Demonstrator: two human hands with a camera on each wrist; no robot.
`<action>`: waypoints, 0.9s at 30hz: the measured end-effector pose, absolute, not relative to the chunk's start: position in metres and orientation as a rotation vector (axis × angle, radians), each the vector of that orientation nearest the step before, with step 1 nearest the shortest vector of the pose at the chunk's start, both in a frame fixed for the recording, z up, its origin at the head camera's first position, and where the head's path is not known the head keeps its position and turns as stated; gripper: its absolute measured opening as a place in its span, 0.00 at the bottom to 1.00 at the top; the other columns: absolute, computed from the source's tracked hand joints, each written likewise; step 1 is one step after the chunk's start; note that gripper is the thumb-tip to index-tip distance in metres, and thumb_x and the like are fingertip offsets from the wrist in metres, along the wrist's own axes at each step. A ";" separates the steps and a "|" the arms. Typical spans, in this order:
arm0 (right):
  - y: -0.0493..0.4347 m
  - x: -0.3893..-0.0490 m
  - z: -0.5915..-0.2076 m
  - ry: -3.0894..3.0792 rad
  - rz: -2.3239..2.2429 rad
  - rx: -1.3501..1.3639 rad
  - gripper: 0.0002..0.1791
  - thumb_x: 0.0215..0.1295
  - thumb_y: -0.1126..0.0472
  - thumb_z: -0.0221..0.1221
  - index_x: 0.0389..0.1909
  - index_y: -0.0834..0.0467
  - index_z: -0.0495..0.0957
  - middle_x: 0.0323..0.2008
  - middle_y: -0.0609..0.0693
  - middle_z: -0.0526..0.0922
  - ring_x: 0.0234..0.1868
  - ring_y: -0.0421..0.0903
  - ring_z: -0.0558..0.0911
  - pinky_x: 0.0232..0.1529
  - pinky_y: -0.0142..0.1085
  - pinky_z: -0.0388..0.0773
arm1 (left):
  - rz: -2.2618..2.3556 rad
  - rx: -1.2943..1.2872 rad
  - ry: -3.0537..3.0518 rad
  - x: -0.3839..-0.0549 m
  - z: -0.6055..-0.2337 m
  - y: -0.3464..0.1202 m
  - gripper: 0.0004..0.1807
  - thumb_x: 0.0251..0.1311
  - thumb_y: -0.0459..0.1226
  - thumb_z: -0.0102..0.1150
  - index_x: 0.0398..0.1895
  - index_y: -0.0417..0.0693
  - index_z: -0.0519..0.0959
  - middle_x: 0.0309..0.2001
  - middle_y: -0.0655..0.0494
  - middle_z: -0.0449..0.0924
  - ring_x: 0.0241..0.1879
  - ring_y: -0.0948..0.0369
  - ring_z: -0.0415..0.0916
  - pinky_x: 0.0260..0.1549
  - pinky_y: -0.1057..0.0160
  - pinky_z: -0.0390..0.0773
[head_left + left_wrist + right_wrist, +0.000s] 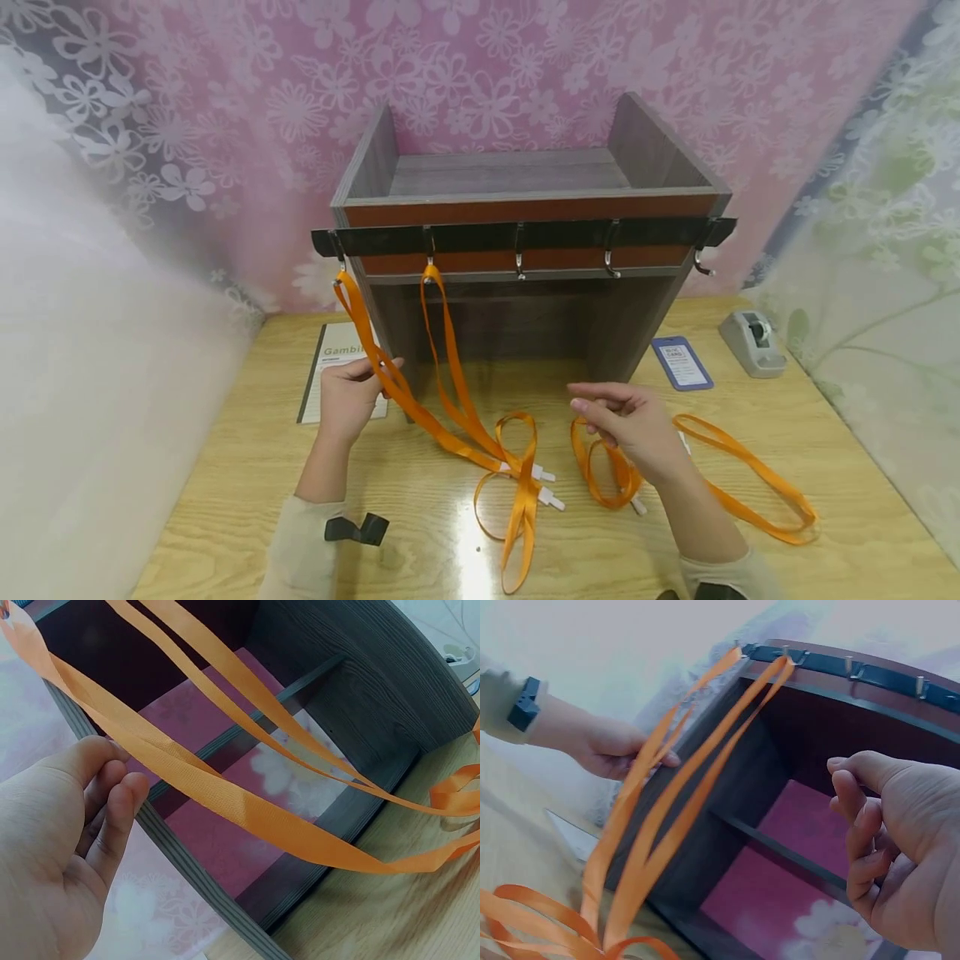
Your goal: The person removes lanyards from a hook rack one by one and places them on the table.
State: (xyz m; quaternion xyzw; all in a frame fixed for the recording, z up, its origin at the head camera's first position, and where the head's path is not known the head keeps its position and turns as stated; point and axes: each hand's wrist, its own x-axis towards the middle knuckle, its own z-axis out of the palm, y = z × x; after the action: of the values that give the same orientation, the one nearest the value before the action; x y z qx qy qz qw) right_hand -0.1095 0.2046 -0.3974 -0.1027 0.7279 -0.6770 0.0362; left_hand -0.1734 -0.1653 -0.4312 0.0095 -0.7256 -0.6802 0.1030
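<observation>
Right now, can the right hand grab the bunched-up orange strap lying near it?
Probably yes. The right hand looks empty, its fingers loosely bent, and the bunched orange strap lies on the table close by. I see nothing between them blocking the way.

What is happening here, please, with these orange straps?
Two orange straps hang from the two left-most hooks on the front of a grey shelf, their lower parts lying on the table. The person's left grip is at the outer hanging strap, fingertips partly behind it; I cannot tell whether it is holding on. The right grip is empty, its fingers loosely curled. The other three hooks are bare, and more orange straps lie on the table, towards the right.
</observation>
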 end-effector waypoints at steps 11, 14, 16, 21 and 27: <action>0.233 -0.109 -0.396 2.399 -2.154 -0.186 0.12 0.66 0.67 0.64 0.49 0.56 0.86 0.21 0.44 0.81 0.15 0.40 0.66 0.14 0.38 0.56 | -1.976 0.028 -2.138 -0.174 -0.432 -0.164 0.16 0.54 0.40 0.75 0.36 0.33 0.88 0.17 0.61 0.83 0.18 0.58 0.75 0.14 0.69 0.63; 0.238 -0.111 -0.396 2.430 -2.143 -0.119 0.13 0.66 0.64 0.65 0.51 0.58 0.85 0.22 0.44 0.82 0.15 0.41 0.65 0.15 0.38 0.56 | -1.971 0.026 -2.138 -0.174 -0.431 -0.164 0.16 0.54 0.40 0.76 0.35 0.33 0.88 0.17 0.61 0.83 0.18 0.56 0.75 0.14 0.68 0.63; 0.240 -0.111 -0.396 2.443 -2.135 -0.075 0.15 0.66 0.63 0.65 0.53 0.61 0.84 0.23 0.44 0.82 0.15 0.40 0.64 0.15 0.38 0.56 | -1.971 0.028 -2.140 -0.174 -0.430 -0.164 0.16 0.53 0.41 0.76 0.35 0.33 0.88 0.17 0.61 0.83 0.18 0.54 0.76 0.14 0.68 0.63; 0.247 -0.111 -0.397 2.453 -2.148 0.031 0.20 0.66 0.61 0.66 0.56 0.67 0.80 0.22 0.41 0.83 0.15 0.39 0.64 0.16 0.38 0.54 | -1.956 0.022 -2.159 -0.172 -0.429 -0.164 0.17 0.54 0.41 0.76 0.35 0.33 0.88 0.16 0.61 0.82 0.18 0.52 0.76 0.14 0.68 0.63; 0.252 -0.116 -0.398 2.474 -2.264 0.224 0.20 0.63 0.59 0.69 0.52 0.66 0.83 0.20 0.41 0.82 0.16 0.38 0.65 0.16 0.34 0.58 | -1.905 -0.026 -2.170 -0.169 -0.425 -0.164 0.14 0.55 0.39 0.75 0.35 0.35 0.89 0.16 0.63 0.83 0.18 0.56 0.76 0.14 0.69 0.64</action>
State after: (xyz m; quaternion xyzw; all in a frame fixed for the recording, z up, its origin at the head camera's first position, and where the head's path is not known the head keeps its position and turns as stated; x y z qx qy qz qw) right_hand -0.1157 0.2517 -0.3976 0.0662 0.7316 -0.6696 -0.1093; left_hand -0.1685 -0.1636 -0.4254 -0.0089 -0.7455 -0.6543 0.1267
